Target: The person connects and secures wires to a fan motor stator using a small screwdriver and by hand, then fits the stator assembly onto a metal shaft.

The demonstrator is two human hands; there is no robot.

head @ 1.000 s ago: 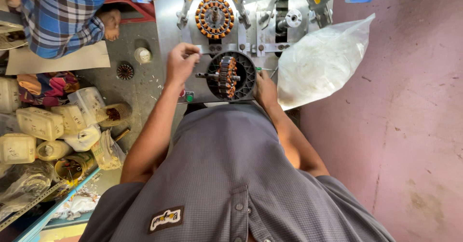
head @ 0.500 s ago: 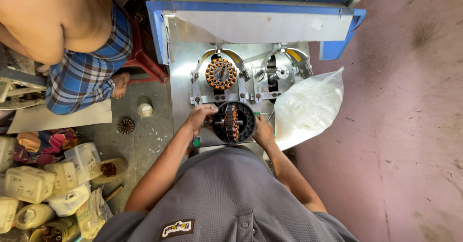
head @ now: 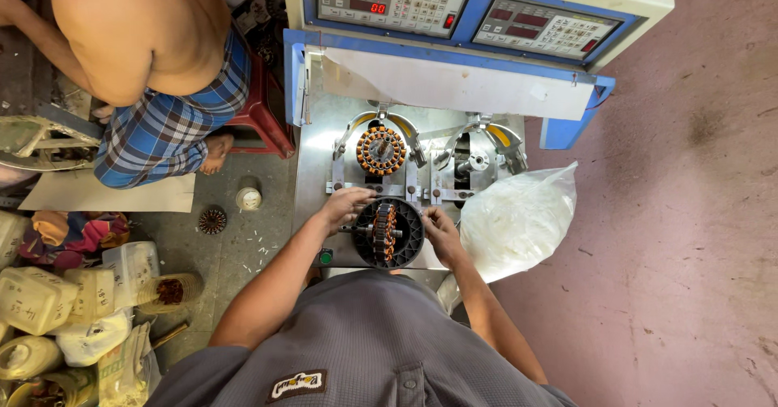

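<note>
Head view, looking straight down: a round black stator (head: 387, 233) with copper-coloured windings sits at the near edge of a metal surface (head: 316, 160), directly ahead of the person's chest and between both hands. A thin shaft through its middle runs left to right, its left tip pointing at the left hand (head: 347, 207). That hand rests on the stator's upper left rim, fingers bent over the edge, forearm angled in from the lower left. The right hand (head: 442, 235) cups the right rim, fingers curled against it, forearm coming in from the lower right. Both hands touch the stator; neither is nearer. A second wound stator (head: 381, 150) sits in a fixture just beyond, and a white bag (head: 519, 220) lies near the right hand.
</note>
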